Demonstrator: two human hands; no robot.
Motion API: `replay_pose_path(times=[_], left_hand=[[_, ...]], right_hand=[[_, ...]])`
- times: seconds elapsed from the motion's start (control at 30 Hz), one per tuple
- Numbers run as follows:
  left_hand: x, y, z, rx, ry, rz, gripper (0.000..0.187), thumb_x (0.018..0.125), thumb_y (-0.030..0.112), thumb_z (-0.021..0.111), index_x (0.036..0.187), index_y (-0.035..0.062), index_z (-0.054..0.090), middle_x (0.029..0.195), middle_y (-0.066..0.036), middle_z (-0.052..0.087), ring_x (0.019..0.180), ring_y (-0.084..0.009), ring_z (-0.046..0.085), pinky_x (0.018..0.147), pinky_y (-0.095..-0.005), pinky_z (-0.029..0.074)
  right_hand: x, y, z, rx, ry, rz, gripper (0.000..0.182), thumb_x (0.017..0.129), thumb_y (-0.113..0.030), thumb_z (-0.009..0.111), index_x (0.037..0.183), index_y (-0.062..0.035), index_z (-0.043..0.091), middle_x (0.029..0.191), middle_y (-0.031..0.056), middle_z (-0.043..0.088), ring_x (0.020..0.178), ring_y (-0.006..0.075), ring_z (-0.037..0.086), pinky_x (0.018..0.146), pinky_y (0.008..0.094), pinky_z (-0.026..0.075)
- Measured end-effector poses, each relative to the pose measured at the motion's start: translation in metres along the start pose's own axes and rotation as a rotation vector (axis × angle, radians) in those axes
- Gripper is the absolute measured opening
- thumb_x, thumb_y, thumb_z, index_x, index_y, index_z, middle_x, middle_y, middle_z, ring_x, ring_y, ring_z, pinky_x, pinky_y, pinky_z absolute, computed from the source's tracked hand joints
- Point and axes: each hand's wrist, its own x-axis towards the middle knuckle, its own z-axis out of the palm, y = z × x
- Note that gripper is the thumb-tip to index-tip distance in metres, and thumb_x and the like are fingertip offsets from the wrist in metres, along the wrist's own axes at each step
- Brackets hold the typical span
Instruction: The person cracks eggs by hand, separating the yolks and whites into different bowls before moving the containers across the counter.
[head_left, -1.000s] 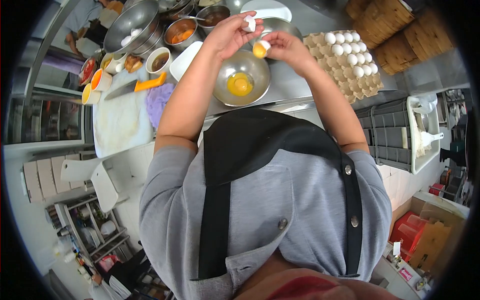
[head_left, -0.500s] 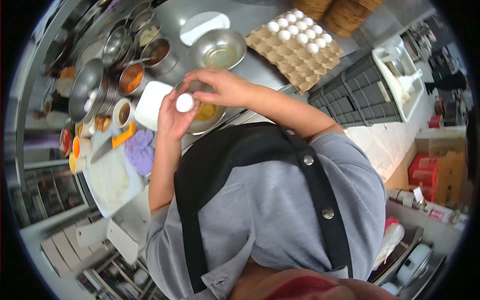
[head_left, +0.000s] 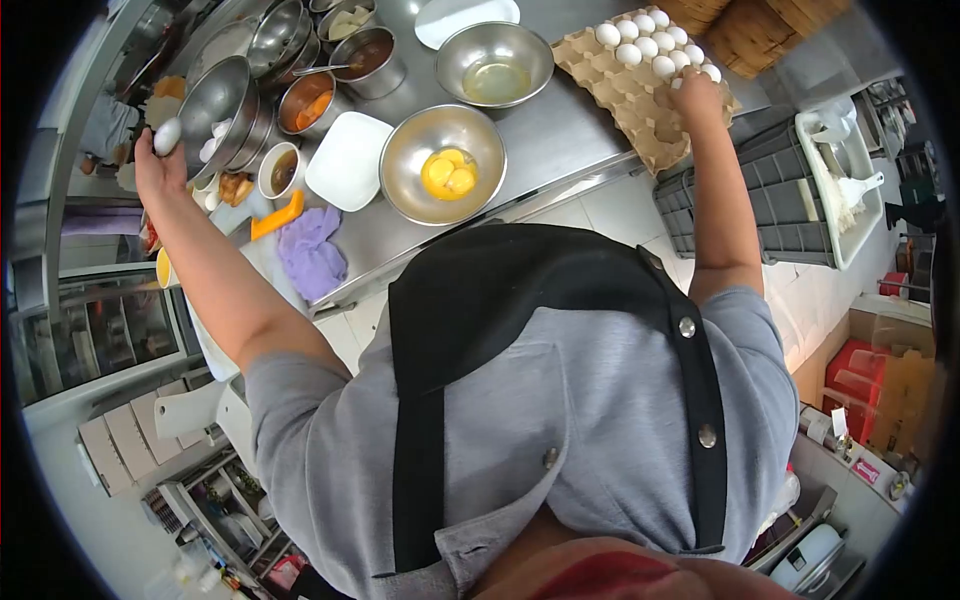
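Note:
My left hand (head_left: pixel 158 172) is stretched far to the left, its fingers closed around a white eggshell (head_left: pixel 167 137). It is beside a large steel bowl (head_left: pixel 222 95) with white shell pieces (head_left: pixel 214 141) inside. At the far right my right hand (head_left: pixel 698 97) reaches over the cardboard egg tray (head_left: pixel 625 105). Its fingers are closed on an egg (head_left: pixel 676 84), mostly hidden by them, near several white eggs (head_left: pixel 647 46). Between my arms sits a steel bowl of several yolks (head_left: pixel 449 174). Behind it, another steel bowl (head_left: pixel 495 68) holds clear egg white.
A white square dish (head_left: pixel 347 160) and a cup of brown sauce (head_left: pixel 281 172) stand left of the yolk bowl. An orange-handled knife (head_left: pixel 278 215) and purple cloth (head_left: pixel 311 250) lie near the counter edge. Steamer baskets (head_left: pixel 770 35) stand behind the eggs; a grey crate (head_left: pixel 740 190) is at right.
My hands have parted from over the yolk bowl. The left carried the shell left to the large steel bowl; the right moved to the egg tray. The view has shifted, uncovering the yolks.

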Motion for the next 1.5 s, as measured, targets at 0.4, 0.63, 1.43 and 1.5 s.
replay_pose_path(times=[0.4, 0.63, 1.43, 1.5], left_hand=[[-0.084, -0.067, 0.066, 0.408, -0.199, 0.428, 0.03, 0.081, 0.007, 0.058, 0.11, 0.0009, 0.055, 0.107, -0.009, 0.058, 0.096, -0.0154, 0.054, 0.085, -0.0271, 0.042], [-0.192, -0.164, 0.147, 0.389, -0.779, 0.131, 0.023, 0.087, 0.008, 0.054, 0.108, 0.0026, 0.058, 0.103, -0.004, 0.061, 0.094, -0.0096, 0.055, 0.084, -0.0221, 0.042], [-0.239, -0.196, 0.211, 0.583, -1.561, -0.011, 0.05, 0.073, 0.013, 0.058, 0.122, 0.0164, 0.053, 0.11, -0.005, 0.06, 0.102, -0.015, 0.055, 0.088, -0.0286, 0.043], [-0.236, -0.188, 0.213, 0.566, -1.327, -0.168, 0.044, 0.073, 0.014, 0.056, 0.118, 0.0125, 0.057, 0.105, -0.005, 0.062, 0.094, -0.012, 0.057, 0.085, -0.0268, 0.044]], right_hand=[[-0.092, -0.035, -0.045, 1.338, 0.021, 0.064, 0.042, 0.068, -0.007, 0.067, 0.106, 0.0, 0.049, 0.095, 0.0095, 0.06, 0.089, 0.0188, 0.058, 0.074, 0.0279, 0.048], [-0.185, -0.096, 0.01, 0.982, 0.227, -0.321, 0.037, 0.068, -0.006, 0.064, 0.104, -0.0041, 0.052, 0.104, 0.0162, 0.054, 0.1, 0.0329, 0.051, 0.086, 0.0371, 0.041], [-0.11, -0.16, -0.052, 1.889, -0.492, -0.086, 0.024, 0.089, -0.014, 0.051, 0.108, 0.0003, 0.05, 0.101, 0.0086, 0.056, 0.086, 0.0169, 0.058, 0.072, 0.0272, 0.051], [-0.088, -0.169, -0.057, 1.826, -0.548, -0.084, 0.024, 0.09, -0.02, 0.053, 0.103, -0.0006, 0.051, 0.092, 0.0076, 0.059, 0.076, 0.0151, 0.059, 0.066, 0.0245, 0.05]])
